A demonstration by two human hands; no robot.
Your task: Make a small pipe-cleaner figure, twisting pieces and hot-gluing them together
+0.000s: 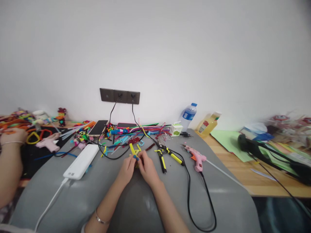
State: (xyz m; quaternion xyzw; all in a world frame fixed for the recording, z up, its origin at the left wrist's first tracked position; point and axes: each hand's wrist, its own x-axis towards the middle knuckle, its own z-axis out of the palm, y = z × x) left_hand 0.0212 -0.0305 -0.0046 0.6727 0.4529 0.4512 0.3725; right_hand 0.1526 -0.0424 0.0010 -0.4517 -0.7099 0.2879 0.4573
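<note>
My left hand [127, 168] and my right hand [147, 166] meet at the middle of the grey mat, fingertips pinched close together. Between them is a yellow pipe cleaner piece [132, 149], its bent strips sticking up past the fingers. A small blue bit [136, 157] shows at the fingertips; whether it belongs to the piece I cannot tell. Just right of my hands lie pliers with black and yellow handles [162, 160], spread apart. Farther right rests a pink glue gun [198, 158] with a glue stick in its back.
A white power bank [81, 161] with a cable lies left. Behind my hands are loose coloured pipe cleaners [123, 139], phones and black cords. A water bottle [188, 116] and a yellow drink bottle [208, 124] stand by the wall. Another person's arm [11, 158] is far left, near a second glue gun [50, 143].
</note>
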